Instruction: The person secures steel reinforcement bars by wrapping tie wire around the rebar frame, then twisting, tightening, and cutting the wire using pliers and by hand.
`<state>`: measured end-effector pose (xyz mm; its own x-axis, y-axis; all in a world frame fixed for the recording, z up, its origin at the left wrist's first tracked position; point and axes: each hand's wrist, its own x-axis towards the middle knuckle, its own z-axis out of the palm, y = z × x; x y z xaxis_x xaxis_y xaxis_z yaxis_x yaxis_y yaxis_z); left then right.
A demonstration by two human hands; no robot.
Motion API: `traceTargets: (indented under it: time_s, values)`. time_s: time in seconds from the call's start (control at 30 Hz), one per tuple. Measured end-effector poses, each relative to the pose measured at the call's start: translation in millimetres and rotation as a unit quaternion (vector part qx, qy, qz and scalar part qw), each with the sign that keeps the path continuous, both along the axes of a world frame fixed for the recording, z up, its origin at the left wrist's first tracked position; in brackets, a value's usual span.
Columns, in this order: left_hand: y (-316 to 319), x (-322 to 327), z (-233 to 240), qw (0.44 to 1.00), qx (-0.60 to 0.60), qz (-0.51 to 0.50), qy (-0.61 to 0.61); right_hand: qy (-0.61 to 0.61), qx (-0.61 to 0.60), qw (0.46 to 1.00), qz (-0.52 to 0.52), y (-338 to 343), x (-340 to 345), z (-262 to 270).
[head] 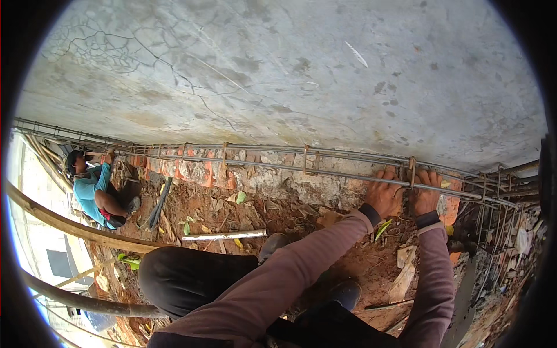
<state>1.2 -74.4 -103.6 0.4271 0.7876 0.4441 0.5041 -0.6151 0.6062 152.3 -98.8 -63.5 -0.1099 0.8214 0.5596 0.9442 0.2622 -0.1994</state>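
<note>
A long, narrow rebar cage (270, 163) of steel bars and square stirrups runs along the foot of a grey wall. My left hand (384, 193) reaches into it from below, just left of a rusty stirrup (412, 172). On the other side of that stirrup is my right hand (426, 191), its fingers bent among the bars. The front longitudinal bar crosses before both hands. My fingertips are partly hidden, so their exact hold on the steel is unclear. Behind the cage lies a rough course of brick and mortar (278, 180).
The cracked plastered wall (278, 78) rises close behind the cage. A co-worker (93, 187) in a blue top squats at its far left. A pale strip (224, 235) lies on leaf-littered soil. Curved poles (87, 224) cross at left; more rebar (489, 217) stands at right.
</note>
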Motion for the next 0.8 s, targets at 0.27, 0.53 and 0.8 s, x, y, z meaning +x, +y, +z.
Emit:
traceTargets:
  time_s: [0.27,0.53,0.8]
  values:
    - [0,-2,-11,0.999,-0.014,0.007,0.050,0.043,-0.141,0.988,0.052,-18,-1,6]
    - [11,-1,7,0.998,-0.050,-0.038,0.028,-0.012,-0.195,0.981,-0.002,-10,-3,8]
    - [7,-4,17,0.997,-0.053,-0.050,0.023,0.009,-0.156,0.988,-0.017,-15,-13,1]
